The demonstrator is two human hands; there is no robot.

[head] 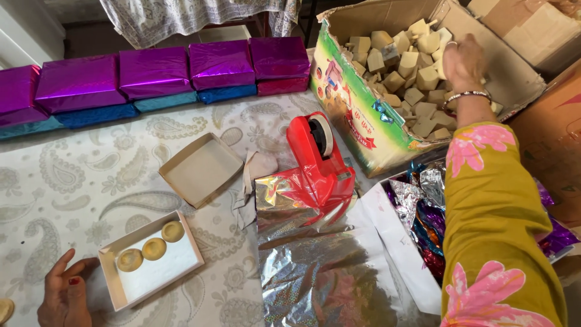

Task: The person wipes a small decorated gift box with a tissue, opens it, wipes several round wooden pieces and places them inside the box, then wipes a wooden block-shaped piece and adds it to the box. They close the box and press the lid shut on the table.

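Seen from above, your right hand [463,60] reaches up and to the right into a large cardboard carton [363,115] full of small beige clay lamps [402,66]. The back of that hand faces the camera, so you cannot tell whether its fingers have closed on a lamp or only rest on the heap; a bangle circles the wrist and a mustard sleeve with pink flowers covers the arm. Your left hand [63,293] lies at the lower left on the paisley tablecloth [78,175], fingers loosely spread and holding nothing, fingertips just beside the corner of a shallow white box [175,266]. Inside that box three round golden lamps [151,248] sit in a slanting row along the far side, leaving the near half bare. An empty box lid [203,169] sits above it, with a crumpled cloth [254,172] next to it. A red tape dispenser [321,163] stands in the middle on a sheet of shiny silver foil wrap [315,272]. Along the far edge runs a row of wrapped purple and blue gift boxes [157,79].

To do this well, a sensible approach would be to lift one lamp cleanly from the top of the heap rather than dig, and press your left fingertips against the white box so it does not slide as you fill the bare half
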